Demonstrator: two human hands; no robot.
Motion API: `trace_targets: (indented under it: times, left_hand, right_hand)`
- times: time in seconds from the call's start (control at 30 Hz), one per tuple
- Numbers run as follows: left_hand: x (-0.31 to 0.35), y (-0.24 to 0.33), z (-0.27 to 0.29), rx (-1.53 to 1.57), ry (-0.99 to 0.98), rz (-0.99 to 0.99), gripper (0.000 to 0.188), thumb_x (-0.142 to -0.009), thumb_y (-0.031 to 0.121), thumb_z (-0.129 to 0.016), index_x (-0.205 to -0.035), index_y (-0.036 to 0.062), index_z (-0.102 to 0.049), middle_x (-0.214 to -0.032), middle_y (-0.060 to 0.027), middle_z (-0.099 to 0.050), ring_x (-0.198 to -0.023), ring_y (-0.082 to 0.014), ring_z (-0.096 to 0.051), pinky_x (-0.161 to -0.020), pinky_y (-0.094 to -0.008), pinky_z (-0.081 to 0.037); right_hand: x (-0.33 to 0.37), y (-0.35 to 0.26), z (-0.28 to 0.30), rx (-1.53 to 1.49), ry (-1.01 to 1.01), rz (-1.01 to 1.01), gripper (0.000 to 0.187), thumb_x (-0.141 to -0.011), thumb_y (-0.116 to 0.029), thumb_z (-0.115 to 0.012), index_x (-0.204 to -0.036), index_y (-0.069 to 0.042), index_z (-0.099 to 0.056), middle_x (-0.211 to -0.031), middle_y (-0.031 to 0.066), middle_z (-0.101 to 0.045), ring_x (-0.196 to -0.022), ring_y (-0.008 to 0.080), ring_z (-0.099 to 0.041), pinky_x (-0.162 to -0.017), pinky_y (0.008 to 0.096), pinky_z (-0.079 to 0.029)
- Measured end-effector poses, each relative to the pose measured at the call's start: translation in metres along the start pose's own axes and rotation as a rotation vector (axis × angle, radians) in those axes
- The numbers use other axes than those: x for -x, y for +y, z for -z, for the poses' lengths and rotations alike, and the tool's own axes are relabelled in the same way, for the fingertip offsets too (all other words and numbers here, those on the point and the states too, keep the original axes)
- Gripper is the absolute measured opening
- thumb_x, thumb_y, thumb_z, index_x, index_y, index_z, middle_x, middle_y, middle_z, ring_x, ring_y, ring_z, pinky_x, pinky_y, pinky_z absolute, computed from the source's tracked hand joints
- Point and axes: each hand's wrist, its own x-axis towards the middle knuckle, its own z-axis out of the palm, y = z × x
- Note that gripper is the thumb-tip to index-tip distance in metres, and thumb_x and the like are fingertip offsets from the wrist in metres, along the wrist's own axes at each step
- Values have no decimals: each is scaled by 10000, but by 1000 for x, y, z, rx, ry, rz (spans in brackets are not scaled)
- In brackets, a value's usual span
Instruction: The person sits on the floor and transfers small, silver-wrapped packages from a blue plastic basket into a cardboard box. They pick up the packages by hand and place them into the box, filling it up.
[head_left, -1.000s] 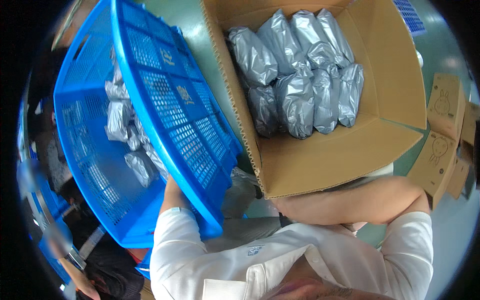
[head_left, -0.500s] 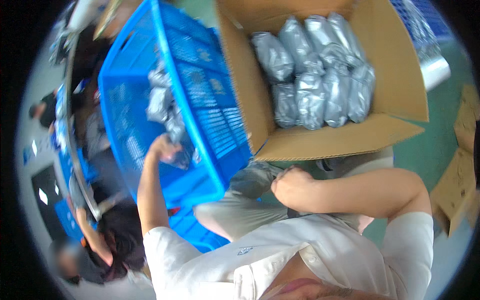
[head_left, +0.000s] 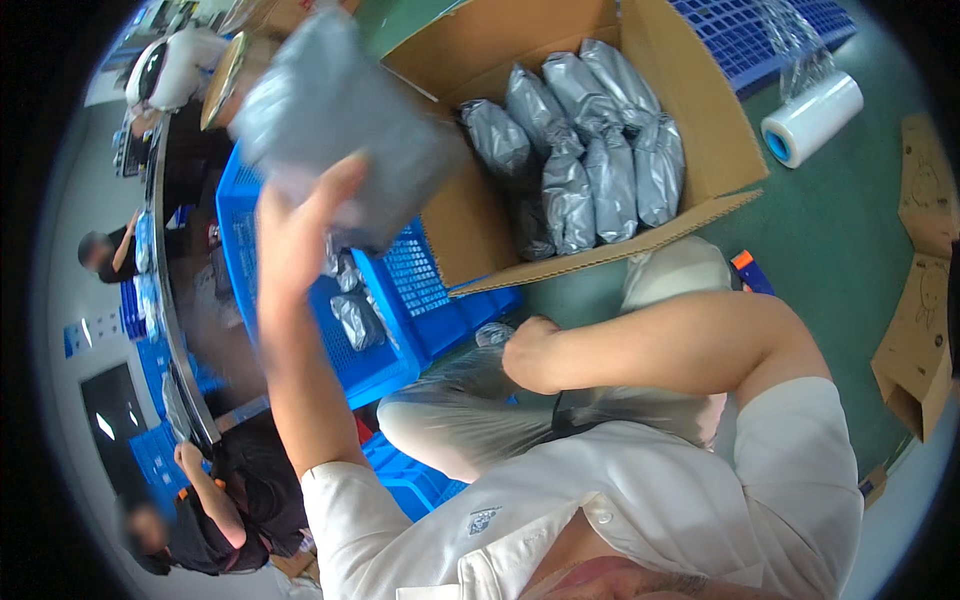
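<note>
A grey plastic-wrapped package (head_left: 345, 120) is in my left hand (head_left: 305, 220), raised above the blue crate (head_left: 235, 190), with fingers and thumb closed around it. Motion blurs the package a little. Right of it, a cardboard box (head_left: 720, 120) stands with its flaps up, holding several silver-grey wrapped packages (head_left: 615, 185). More of these wrapped packages (head_left: 357, 320) lie in the crate. My right hand (head_left: 532, 355) is closed near my knee, beside a small shiny silver piece (head_left: 494, 334). Whatever its fingers may hold is hidden.
A roll of clear film (head_left: 815, 118) lies on the green floor by a blue-purple plastic pallet (head_left: 735, 40). Cardboard pieces (head_left: 915, 340) stand at the far right. Several people work along a bench (head_left: 165, 290) on the left. Another blue crate (head_left: 400, 470) sits below.
My left hand has lifted a wrapped package up out of the blue crate. The view has shifted, so the box appears further left. My right hand stays closed near my knee.
</note>
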Motion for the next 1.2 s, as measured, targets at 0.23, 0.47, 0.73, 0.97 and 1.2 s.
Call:
trace_targets:
  times: [0.23,0.47,0.73,0.97,1.2]
  left_hand:
    - [-40,-22,-138,-856,-367,-21,800,-839,548,-669,-1108,-198,-566,-1069,-357,-658,-1048,-460,-652,-920,-444,-530]
    - [-69,-35,-177,-1086,-994,205,611,-928,478,-597,-1024,-122,-665,-1002,-267,-704,-927,-360,-709,-884,-428,-543]
    - [-88,-91,-234,-1290,-1088,-15,339,-791,65,-713,-1129,52,-730,-1232,-139,-686,-1154,-317,-652,-933,-404,-542]
    - [-92,-115,-237,-1243,-1227,-307,299,-829,210,-726,-1055,14,-706,-1118,-200,-698,-1074,-339,-662,-908,-415,-536]
    - [-123,-119,-241,-1052,-1353,-429,360,-818,300,-677,-1000,-9,-719,-1093,-244,-692,-1042,-370,-665,-860,-414,-530]
  right_hand:
    - [-4,-2,0,5,-29,-19,376,-756,-188,-794,-1122,-107,-760,-1160,82,-721,-1025,278,-689,-729,460,-571]
    - [5,-7,-3,30,25,40,257,-821,-158,-691,-1051,-79,-776,-1090,101,-741,-979,294,-694,-694,467,-543]
    - [2,-11,1,4,62,60,270,-810,-173,-709,-1052,-71,-771,-1073,110,-740,-973,316,-691,-721,498,-528]
    - [-3,-17,-8,103,13,82,308,-793,-180,-729,-1076,-60,-759,-1143,124,-719,-1012,318,-680,-750,499,-525]
    - [0,-18,-6,-29,36,94,267,-803,-159,-717,-1048,-65,-763,-1119,134,-724,-996,317,-681,-745,519,-525]
